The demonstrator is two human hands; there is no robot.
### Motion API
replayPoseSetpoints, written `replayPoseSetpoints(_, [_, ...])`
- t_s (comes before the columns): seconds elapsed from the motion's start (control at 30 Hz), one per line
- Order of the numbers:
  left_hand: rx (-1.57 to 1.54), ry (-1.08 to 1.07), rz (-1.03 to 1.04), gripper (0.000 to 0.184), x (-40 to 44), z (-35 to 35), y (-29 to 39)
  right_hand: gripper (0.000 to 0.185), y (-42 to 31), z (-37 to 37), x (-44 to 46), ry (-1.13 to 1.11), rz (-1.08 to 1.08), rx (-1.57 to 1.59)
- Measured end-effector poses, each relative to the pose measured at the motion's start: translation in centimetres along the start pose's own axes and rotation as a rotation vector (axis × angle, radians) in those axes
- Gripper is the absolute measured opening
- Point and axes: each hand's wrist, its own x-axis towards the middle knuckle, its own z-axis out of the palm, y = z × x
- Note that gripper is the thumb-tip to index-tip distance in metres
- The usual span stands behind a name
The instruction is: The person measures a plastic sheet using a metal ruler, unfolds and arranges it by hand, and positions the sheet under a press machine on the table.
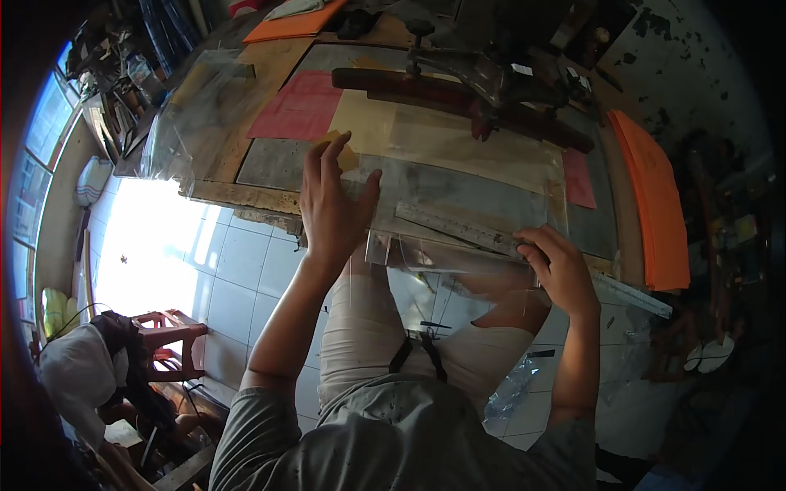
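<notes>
My right hand is closed on a long pale ruler, thumb and fingers gripping it near the middle. The ruler slants across the table's front edge, its far right end sticking out past the edge. Fingers spread, my left hand is raised at the left of the work surface. Behind its fingertips shows a small yellow piece; whether they touch it I cannot tell. A clear plastic sheet covers part of the surface, and its front part hangs over the edge above my lap.
A dark metal clamp-like frame with a long bar stands across the table's back. Pink sheets and a cream sheet lie beneath. Orange sheets lie at right. Another person sits low at left near a red stool.
</notes>
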Motion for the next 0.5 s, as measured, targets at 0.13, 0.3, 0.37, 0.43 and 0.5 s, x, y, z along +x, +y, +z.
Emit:
replayPoseSetpoints(0.13, [-0.086, -0.208, -0.114, 0.049, -5.9, -4.2, -1.5, 0.02, 1.2, 0.6, 1.3, -0.059, 0.043, 0.142])
replayPoseSetpoints(0.3, [-0.523, -0.205, -0.565, 0.05, -9.8, -4.9, 0.0, 0.019, 1.2, 0.4, 2.6, -0.131, -0.025, 0.151])
replayPoseSetpoints(0.37, [-0.801, -0.304, -0.796, 0.05, -10.4, -4.6, -0.8, 0.019, 0.8, 0.8, 3.5, -0.157, -0.057, 0.171])
replayPoseSetpoints(0.43, [-0.856, -0.32, -0.872, 0.045, -9.6, -5.0, -0.5, 0.018, 0.6, 1.6, 4.7, -0.162, -0.11, 0.188])
replayPoseSetpoints(0.5, [-0.887, -0.339, -0.932, 0.04, -9.3, -5.2, -0.8, 0.018, 0.3, 2.3, 5.3, -0.175, -0.131, 0.203])
